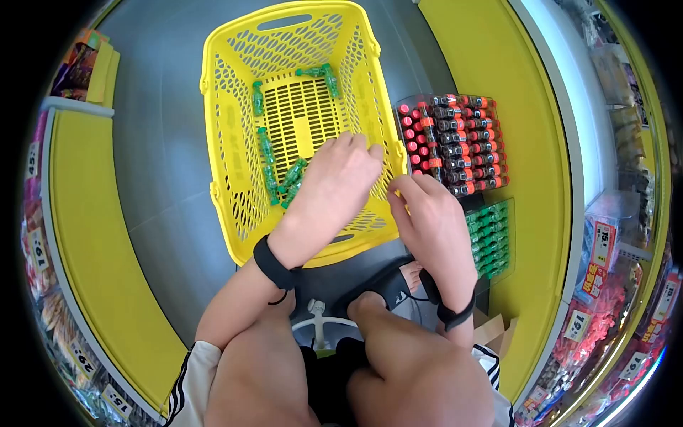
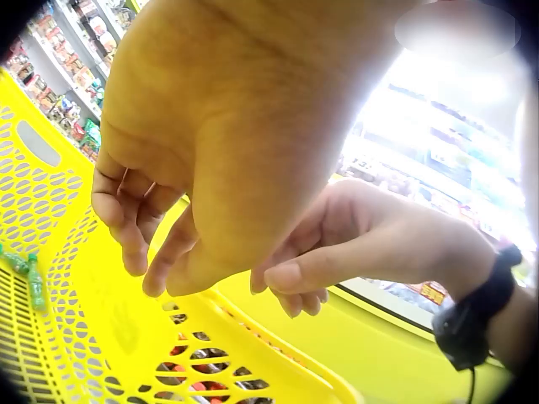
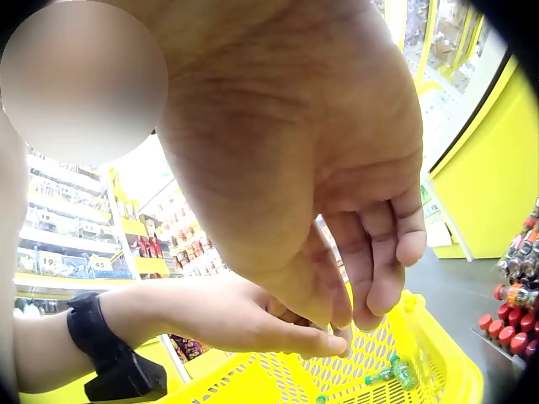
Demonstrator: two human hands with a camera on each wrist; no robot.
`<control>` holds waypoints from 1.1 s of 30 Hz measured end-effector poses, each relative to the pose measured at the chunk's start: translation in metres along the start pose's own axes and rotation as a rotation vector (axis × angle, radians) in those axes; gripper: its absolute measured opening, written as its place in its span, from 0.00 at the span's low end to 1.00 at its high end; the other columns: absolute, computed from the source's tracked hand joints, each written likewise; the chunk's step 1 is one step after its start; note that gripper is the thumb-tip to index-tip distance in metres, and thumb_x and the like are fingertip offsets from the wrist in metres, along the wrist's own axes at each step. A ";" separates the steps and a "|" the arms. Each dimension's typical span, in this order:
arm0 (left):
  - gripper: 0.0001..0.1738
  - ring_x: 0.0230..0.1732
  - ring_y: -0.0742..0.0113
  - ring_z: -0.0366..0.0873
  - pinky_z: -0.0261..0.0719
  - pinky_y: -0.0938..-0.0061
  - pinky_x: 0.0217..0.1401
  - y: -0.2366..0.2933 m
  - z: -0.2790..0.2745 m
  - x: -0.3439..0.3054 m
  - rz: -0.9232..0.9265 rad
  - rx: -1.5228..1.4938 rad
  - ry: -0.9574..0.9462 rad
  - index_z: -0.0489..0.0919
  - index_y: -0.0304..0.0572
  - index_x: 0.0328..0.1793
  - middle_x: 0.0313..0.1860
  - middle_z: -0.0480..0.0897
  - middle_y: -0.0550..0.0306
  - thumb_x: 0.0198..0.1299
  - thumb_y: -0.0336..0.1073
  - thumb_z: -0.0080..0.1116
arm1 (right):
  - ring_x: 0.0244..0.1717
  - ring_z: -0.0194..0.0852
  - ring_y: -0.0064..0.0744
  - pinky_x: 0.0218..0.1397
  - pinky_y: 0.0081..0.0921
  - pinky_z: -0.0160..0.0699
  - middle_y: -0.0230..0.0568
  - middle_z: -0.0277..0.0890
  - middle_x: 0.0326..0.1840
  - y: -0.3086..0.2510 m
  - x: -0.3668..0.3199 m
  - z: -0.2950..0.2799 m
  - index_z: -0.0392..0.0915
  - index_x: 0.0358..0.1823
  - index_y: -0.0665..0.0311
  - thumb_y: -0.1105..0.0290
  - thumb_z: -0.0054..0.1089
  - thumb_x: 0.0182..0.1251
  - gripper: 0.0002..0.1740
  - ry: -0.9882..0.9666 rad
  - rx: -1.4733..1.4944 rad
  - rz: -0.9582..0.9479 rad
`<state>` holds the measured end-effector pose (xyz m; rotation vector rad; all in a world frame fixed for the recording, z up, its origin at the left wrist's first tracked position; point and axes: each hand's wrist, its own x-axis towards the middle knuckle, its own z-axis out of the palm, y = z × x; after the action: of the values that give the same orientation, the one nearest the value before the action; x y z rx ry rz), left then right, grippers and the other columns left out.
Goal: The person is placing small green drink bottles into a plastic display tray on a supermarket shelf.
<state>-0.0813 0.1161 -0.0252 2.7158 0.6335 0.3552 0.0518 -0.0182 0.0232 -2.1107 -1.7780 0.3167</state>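
Note:
A yellow plastic basket (image 1: 213,85) stands on the grey floor with several small green bottles (image 1: 267,146) lying inside. My left hand (image 1: 341,174) hovers over the basket's near right corner. Its fingers are loosely curled and nothing shows in them. My right hand (image 1: 427,213) is just right of it, beside the basket's rim, fingers also loosely curled and empty. In the left wrist view the left hand (image 2: 236,126) hangs above the basket (image 2: 109,320), with the right hand (image 2: 362,244) close by. The right wrist view shows the right hand (image 3: 295,151) above the left hand (image 3: 227,316).
A clear tray of red-capped dark bottles (image 1: 455,142) sits on the floor right of the basket, and a tray of green bottles (image 1: 489,238) lies nearer me. Yellow shelf bases curve along both sides. My knees and sandalled feet are below the hands.

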 end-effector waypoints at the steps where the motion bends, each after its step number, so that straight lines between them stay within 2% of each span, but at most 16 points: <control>1: 0.10 0.49 0.43 0.87 0.89 0.52 0.53 -0.008 0.002 -0.003 -0.003 0.000 0.002 0.84 0.30 0.46 0.43 0.84 0.41 0.58 0.22 0.66 | 0.42 0.85 0.55 0.47 0.48 0.86 0.50 0.81 0.36 -0.002 0.008 0.004 0.79 0.41 0.67 0.74 0.67 0.74 0.06 -0.001 -0.001 -0.003; 5: 0.09 0.50 0.40 0.87 0.90 0.49 0.52 -0.042 0.015 -0.023 -0.100 0.047 -0.043 0.84 0.30 0.48 0.44 0.84 0.39 0.61 0.23 0.65 | 0.45 0.87 0.62 0.49 0.54 0.88 0.56 0.82 0.39 -0.003 0.035 0.029 0.78 0.42 0.71 0.74 0.65 0.72 0.07 -0.036 0.048 -0.024; 8: 0.08 0.47 0.34 0.88 0.90 0.44 0.50 -0.066 0.033 -0.034 -0.271 0.005 -0.144 0.82 0.27 0.49 0.46 0.85 0.33 0.66 0.25 0.61 | 0.48 0.88 0.69 0.54 0.59 0.88 0.64 0.85 0.43 -0.001 0.061 0.045 0.79 0.44 0.74 0.75 0.64 0.70 0.08 -0.172 0.172 -0.071; 11: 0.10 0.46 0.31 0.89 0.90 0.43 0.50 -0.078 0.037 -0.036 -0.384 -0.037 -0.233 0.83 0.27 0.50 0.47 0.85 0.29 0.67 0.27 0.62 | 0.50 0.89 0.70 0.56 0.59 0.89 0.66 0.86 0.45 0.010 0.087 0.076 0.81 0.46 0.74 0.74 0.65 0.69 0.10 -0.221 0.186 -0.150; 12: 0.11 0.47 0.31 0.90 0.91 0.45 0.52 -0.082 0.039 -0.035 -0.411 -0.015 -0.275 0.84 0.28 0.52 0.46 0.85 0.29 0.68 0.29 0.62 | 0.50 0.89 0.70 0.56 0.59 0.89 0.66 0.86 0.45 0.012 0.097 0.084 0.81 0.46 0.74 0.74 0.65 0.69 0.10 -0.226 0.188 -0.156; 14: 0.11 0.48 0.32 0.90 0.91 0.46 0.52 -0.094 0.048 -0.032 -0.454 0.036 -0.345 0.85 0.28 0.52 0.47 0.85 0.29 0.68 0.29 0.62 | 0.56 0.88 0.68 0.62 0.58 0.87 0.63 0.88 0.55 0.013 0.116 0.097 0.83 0.56 0.72 0.68 0.69 0.73 0.17 -0.378 0.066 -0.107; 15: 0.11 0.49 0.32 0.91 0.92 0.47 0.53 -0.101 0.054 -0.029 -0.486 0.086 -0.416 0.85 0.28 0.52 0.47 0.85 0.29 0.68 0.29 0.62 | 0.56 0.88 0.68 0.62 0.58 0.87 0.63 0.88 0.55 0.012 0.127 0.102 0.83 0.56 0.72 0.68 0.69 0.73 0.17 -0.380 0.065 -0.111; 17: 0.12 0.50 0.31 0.91 0.92 0.47 0.55 -0.114 0.068 -0.027 -0.521 0.082 -0.439 0.86 0.28 0.53 0.50 0.86 0.28 0.68 0.28 0.62 | 0.59 0.88 0.67 0.63 0.56 0.87 0.64 0.88 0.58 0.010 0.143 0.112 0.84 0.59 0.72 0.70 0.67 0.71 0.18 -0.550 -0.056 -0.025; 19: 0.12 0.51 0.31 0.92 0.92 0.48 0.56 -0.129 0.075 -0.019 -0.558 0.078 -0.461 0.87 0.27 0.53 0.52 0.86 0.26 0.68 0.28 0.62 | 0.60 0.88 0.66 0.63 0.56 0.88 0.62 0.88 0.59 0.009 0.154 0.122 0.84 0.60 0.70 0.71 0.66 0.71 0.18 -0.629 -0.101 -0.004; 21: 0.14 0.53 0.32 0.92 0.93 0.48 0.56 -0.139 0.079 -0.013 -0.526 0.060 -0.723 0.88 0.26 0.55 0.57 0.87 0.21 0.67 0.26 0.62 | 0.62 0.88 0.64 0.63 0.55 0.89 0.61 0.89 0.60 0.007 0.156 0.137 0.85 0.61 0.68 0.72 0.65 0.71 0.19 -0.714 -0.143 0.019; 22: 0.13 0.50 0.42 0.95 0.95 0.54 0.54 -0.133 0.079 -0.018 -0.540 0.140 -0.646 0.94 0.34 0.51 0.50 0.93 0.32 0.65 0.31 0.67 | 0.63 0.89 0.62 0.63 0.54 0.89 0.59 0.89 0.61 0.007 0.155 0.144 0.85 0.63 0.66 0.72 0.65 0.71 0.20 -0.797 -0.180 0.030; 24: 0.12 0.49 0.42 0.95 0.95 0.54 0.53 -0.134 0.089 -0.020 -0.529 0.076 -0.674 0.94 0.34 0.50 0.50 0.93 0.34 0.64 0.30 0.67 | 0.67 0.89 0.57 0.66 0.53 0.90 0.55 0.89 0.65 0.006 0.156 0.154 0.85 0.67 0.61 0.74 0.63 0.72 0.22 -0.974 -0.243 0.061; 27: 0.11 0.48 0.42 0.95 0.94 0.54 0.51 -0.130 0.086 -0.024 -0.495 0.043 -0.751 0.94 0.35 0.48 0.48 0.94 0.38 0.63 0.30 0.67 | 0.68 0.88 0.58 0.67 0.52 0.89 0.55 0.88 0.67 0.019 0.151 0.186 0.83 0.73 0.58 0.74 0.63 0.73 0.27 -1.038 -0.194 0.055; 29: 0.11 0.47 0.42 0.95 0.94 0.54 0.51 -0.119 0.081 -0.030 -0.474 0.069 -0.805 0.94 0.35 0.47 0.46 0.94 0.39 0.61 0.29 0.67 | 0.69 0.88 0.57 0.67 0.52 0.88 0.55 0.88 0.68 0.017 0.148 0.187 0.79 0.78 0.54 0.75 0.63 0.73 0.31 -1.013 -0.189 0.047; 31: 0.09 0.44 0.42 0.95 0.94 0.53 0.48 -0.114 0.082 -0.033 -0.513 0.105 -0.739 0.93 0.35 0.43 0.42 0.93 0.39 0.60 0.29 0.68 | 0.69 0.87 0.57 0.68 0.53 0.88 0.55 0.87 0.69 0.019 0.147 0.192 0.76 0.82 0.51 0.76 0.63 0.72 0.36 -0.984 -0.184 0.039; 33: 0.08 0.43 0.44 0.95 0.94 0.54 0.47 -0.116 0.087 -0.038 -0.453 0.123 -0.743 0.93 0.35 0.42 0.41 0.93 0.40 0.60 0.29 0.68 | 0.68 0.88 0.57 0.66 0.53 0.89 0.55 0.87 0.68 0.022 0.147 0.199 0.67 0.89 0.42 0.81 0.62 0.72 0.45 -0.903 -0.128 0.025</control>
<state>-0.1321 0.1745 -0.1536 2.4280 1.0015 -0.7810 0.0196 0.1484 -0.1574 -2.2470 -2.2516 1.3674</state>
